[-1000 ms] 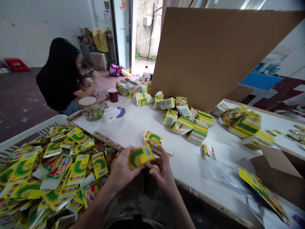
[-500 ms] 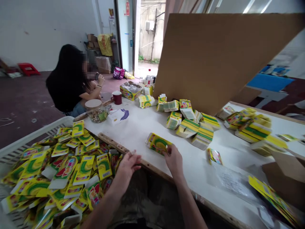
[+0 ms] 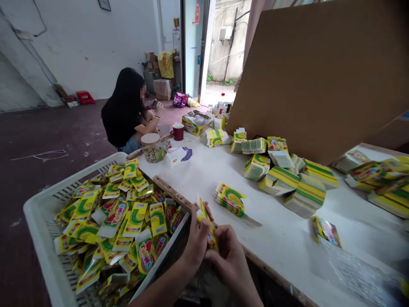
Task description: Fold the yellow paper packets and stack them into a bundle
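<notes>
Between my two hands is a small yellow carton (image 3: pixel 209 230), held up on edge over the table's front edge. My left hand (image 3: pixel 196 236) grips its upper part from the left. My right hand (image 3: pixel 227 251) pinches its lower end with thumb and fingers. Just beyond lies a short stack of flat yellow-green cartons (image 3: pixel 230 199) on the white table (image 3: pixel 204 172). At my left, a white plastic basket (image 3: pixel 44 249) is heaped with yellow cartons (image 3: pixel 111 221) printed in green and red.
Bundled carton stacks (image 3: pixel 283 177) spread across the table's right half, before a big cardboard sheet (image 3: pixel 313 81). A lidded jar (image 3: pixel 152 149), a tissue box (image 3: pixel 179 157) and a dark red mug (image 3: pixel 177 132) stand at the far left edge. A seated person (image 3: pixel 124 111) holds a phone. A clear plastic bag (image 3: pixel 358 268) lies right.
My right hand has come back from the stack to my left hand, and a carton is now between them. My left hand has closed. The view has swung left.
</notes>
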{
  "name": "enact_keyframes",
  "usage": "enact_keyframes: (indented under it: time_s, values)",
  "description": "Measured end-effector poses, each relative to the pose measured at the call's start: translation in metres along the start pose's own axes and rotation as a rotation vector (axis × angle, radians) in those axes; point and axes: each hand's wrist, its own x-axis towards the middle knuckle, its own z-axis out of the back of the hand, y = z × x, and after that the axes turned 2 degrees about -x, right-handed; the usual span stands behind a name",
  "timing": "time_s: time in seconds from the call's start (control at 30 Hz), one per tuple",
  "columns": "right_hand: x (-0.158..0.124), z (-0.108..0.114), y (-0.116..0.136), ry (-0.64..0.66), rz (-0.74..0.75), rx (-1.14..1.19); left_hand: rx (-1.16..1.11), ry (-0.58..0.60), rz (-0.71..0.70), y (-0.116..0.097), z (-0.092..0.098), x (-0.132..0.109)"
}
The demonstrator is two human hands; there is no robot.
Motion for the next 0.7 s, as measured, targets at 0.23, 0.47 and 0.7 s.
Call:
enact_keyframes:
  time_s: [0.23,0.47,0.7]
  values:
    - [0.001,0.03,0.012,0.02,-0.069,0.054,0.168,0.147,0.042,-0.003,0.006,-0.001]
    - [-0.003,0.065,0.015,-0.201,0.403,-0.721,0.305,0.395,-0.079,-0.035,0.031,0.012]
    - [-0.011,0.048,0.024,0.234,0.538,-0.982,0.948,0.782,0.093,-0.042,0.023,0.005]
